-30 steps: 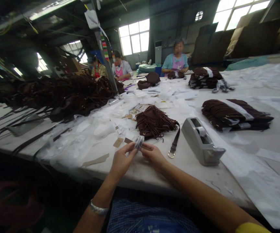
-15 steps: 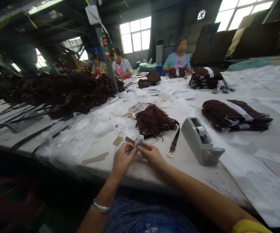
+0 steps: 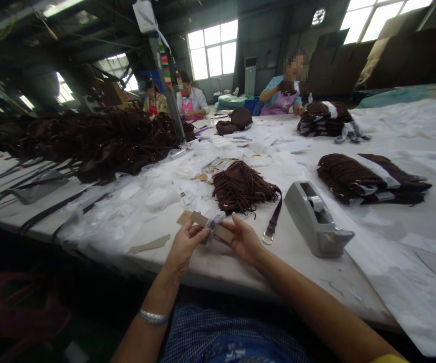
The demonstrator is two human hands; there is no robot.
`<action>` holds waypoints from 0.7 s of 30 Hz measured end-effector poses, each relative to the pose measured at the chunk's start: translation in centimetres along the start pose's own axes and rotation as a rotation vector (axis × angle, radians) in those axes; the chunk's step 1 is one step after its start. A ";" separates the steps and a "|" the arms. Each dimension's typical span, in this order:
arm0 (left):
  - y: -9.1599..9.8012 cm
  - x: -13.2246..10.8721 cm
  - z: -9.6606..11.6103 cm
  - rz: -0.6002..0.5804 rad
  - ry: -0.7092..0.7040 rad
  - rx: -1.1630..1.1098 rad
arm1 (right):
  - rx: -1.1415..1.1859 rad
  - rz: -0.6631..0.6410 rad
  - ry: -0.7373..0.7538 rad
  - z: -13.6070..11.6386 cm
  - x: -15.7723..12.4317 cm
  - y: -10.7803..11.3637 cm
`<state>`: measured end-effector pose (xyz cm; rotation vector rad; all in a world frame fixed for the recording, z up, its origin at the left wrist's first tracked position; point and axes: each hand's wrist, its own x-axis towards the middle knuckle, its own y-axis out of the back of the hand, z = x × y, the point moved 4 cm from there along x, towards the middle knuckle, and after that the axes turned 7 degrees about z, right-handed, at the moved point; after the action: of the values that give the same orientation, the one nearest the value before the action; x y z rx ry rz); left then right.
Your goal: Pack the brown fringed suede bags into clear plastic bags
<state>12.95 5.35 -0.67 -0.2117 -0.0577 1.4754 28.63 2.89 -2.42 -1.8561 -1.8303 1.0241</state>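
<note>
In the head view, with 12 o'clock straight ahead of the hands, a stiff, flat, brown card strip (image 3: 224, 234) slants between them, glossy clear plastic (image 3: 215, 220) crossing its middle. The left hand (image 3: 183, 248) pinches the plastic's near edge between thumb and fingers; the right hand's (image 3: 246, 242) fingers curl at the strip's right end, but how firmly they grip I cannot tell.

At 1 o'clock lies a dark brown fringed bag (image 3: 238, 182), soft and shaggy, its flat strap (image 3: 276, 216) ending in a shiny metal ring (image 3: 267, 238). A smooth grey wedge-shaped tape dispenser (image 3: 311, 222) stands at 3, and a banded fringed stack (image 3: 369, 176) lies between 2 and 3.

The white tabletop (image 3: 199, 262) carries crumpled, translucent wrapping (image 3: 121, 206) at 10. Beyond, a dim hall has a bright paned window (image 3: 214, 50) at 12 and an aproned co-worker (image 3: 278, 103) at 1.
</note>
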 end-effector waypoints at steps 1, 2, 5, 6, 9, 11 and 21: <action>0.2 0.1 0.1 -0.007 -0.004 0.006 | 0.055 -0.012 -0.046 0.0 0.1 0.1; 0.4 0.1 0.3 -0.008 -0.008 0.008 | 0.093 -0.017 -0.084 0.0 0.1 0.2; 0.8 0.2 0.8 -0.015 -0.015 -0.005 | 0.134 -0.020 -0.162 0.1 0.4 0.6; 0.9 0.2 1.0 -0.026 -0.013 -0.009 | 0.137 -0.021 -0.179 0.2 0.4 0.7; 1.0 0.0 1.2 -0.057 0.012 -0.022 | 0.147 -0.041 -0.229 0.3 0.2 0.8; 1.0 -0.2 1.3 -0.078 0.034 -0.043 | 0.131 -0.078 -0.256 0.3 0.0 0.6; 1.3 -0.9 1.0 -0.131 -0.010 0.083 | -0.186 -0.012 0.074 1.7 0.1 -0.2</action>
<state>11.46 4.64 0.17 -0.1314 -0.0179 1.3455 27.29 2.55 -3.43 -1.9565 -1.9476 0.7939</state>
